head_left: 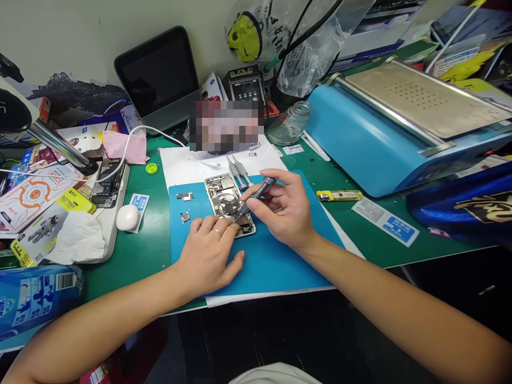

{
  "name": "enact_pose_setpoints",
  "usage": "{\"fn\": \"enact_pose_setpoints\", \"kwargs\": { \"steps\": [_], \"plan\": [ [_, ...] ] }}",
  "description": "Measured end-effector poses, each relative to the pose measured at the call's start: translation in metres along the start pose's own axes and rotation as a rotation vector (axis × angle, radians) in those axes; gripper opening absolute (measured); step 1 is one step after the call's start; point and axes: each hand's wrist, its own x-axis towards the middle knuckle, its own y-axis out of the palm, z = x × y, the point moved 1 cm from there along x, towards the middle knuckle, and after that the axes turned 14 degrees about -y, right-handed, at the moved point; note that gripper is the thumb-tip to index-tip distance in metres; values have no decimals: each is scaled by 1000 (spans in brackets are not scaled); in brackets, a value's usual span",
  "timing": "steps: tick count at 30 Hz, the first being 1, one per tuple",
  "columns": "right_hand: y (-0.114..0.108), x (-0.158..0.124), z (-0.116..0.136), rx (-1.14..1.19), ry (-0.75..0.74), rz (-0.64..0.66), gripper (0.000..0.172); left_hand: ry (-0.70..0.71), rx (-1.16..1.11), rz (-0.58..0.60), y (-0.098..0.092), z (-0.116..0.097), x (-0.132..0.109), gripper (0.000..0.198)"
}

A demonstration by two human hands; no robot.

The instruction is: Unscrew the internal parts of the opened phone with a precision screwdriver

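Observation:
An opened smartphone [220,185], its inner boards and screws exposed, lies on a blue mat [276,266]. My left hand [210,248] rests with its fingers laid over the phone's lower left part, its thumb apart on the mat side. Between thumb and fingers, my right hand [290,213] grips a grey screwdriver [262,190], tilted, its lower end down at the phone near my left fingertips. The exact tip contact is hard to see. Two more screwdrivers [239,172] lie just beyond the phone. Small circuit parts [184,197] sit left of it.
A blue heating machine [348,144] stands at the right behind a yellow lighter [339,196]. A glass jar [288,122] and a dark-screened display [158,74] are at the back. On the left are a white earbud case [127,217], another opened phone [110,184] and a blue package [40,296].

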Motion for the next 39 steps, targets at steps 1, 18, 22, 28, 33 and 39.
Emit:
{"fn": "enact_pose_setpoints", "kwargs": {
  "steps": [1, 18, 22, 28, 33, 39],
  "plan": [
    [0, 0, 0, -5, 2, -6, 42, 4, 4, -1, 0, 0, 0, 38],
    [-3, 2, 1, -54, 6, -70, 43, 56, 126, -12, 2, -1, -3, 41],
    [-3, 1, 0, -63, 9, -66, 43, 56, 149, -23, 1, -2, -4, 41],
    [-4, 0, -1, -69, 3, -58, 43, 55, 170, -29, 1, -2, -5, 42],
    [-4, 0, -1, -77, 18, -51, 43, 48, 173, -21, 1, -2, -5, 43],
    [-4, 1, -1, -69, 10, -56, 43, 46, 170, -33, 1, -2, -5, 43]
  ]
}}
